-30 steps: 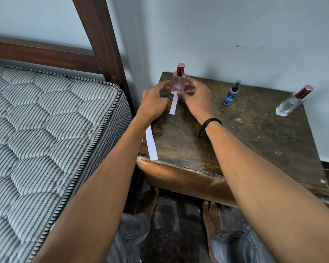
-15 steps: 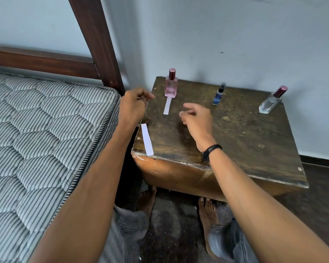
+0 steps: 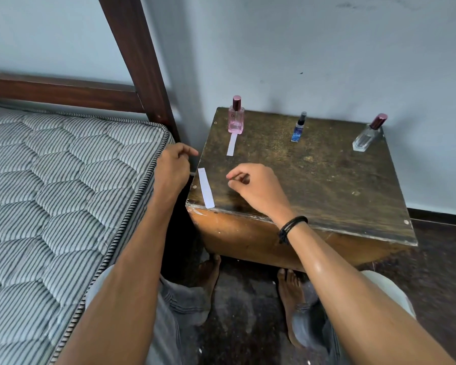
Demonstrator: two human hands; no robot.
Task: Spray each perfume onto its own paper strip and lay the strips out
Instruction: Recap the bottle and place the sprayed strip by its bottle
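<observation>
1. The pink square glass perfume bottle with a maroon cap is standing capped at the back left corner of the dark worn wooden counter. A short white paper strip is lying right in front of it, its far end touching or just at the bottle's base.
2. Judging from that, the first perfume is looking done and laid out. I cannot tell whether the strip is wet.
3. A longer white paper strip is lying along the left edge, its near end reaching the front left corner, with no bottle beside it. It is probably waiting for the next spray.
4. The small blue spray bottle with a black cap is standing mid back edge, and the clear glass bottle with a maroon cap is standing at the back right corner. Neither has a strip, so two perfumes are remaining.
5. The left hand is hovering just off the counter's left edge, fingers loosely curled, grasping nothing.
6. The right hand is hovering over the front left part, near the longer strip but apart from it, fingers loosely curled, nothing showing in them.
7. Counts: three bottles, two strips, two hands. A third strip is not showing.
8. A striped quilted mattress is lying left of the counter.
</observation>
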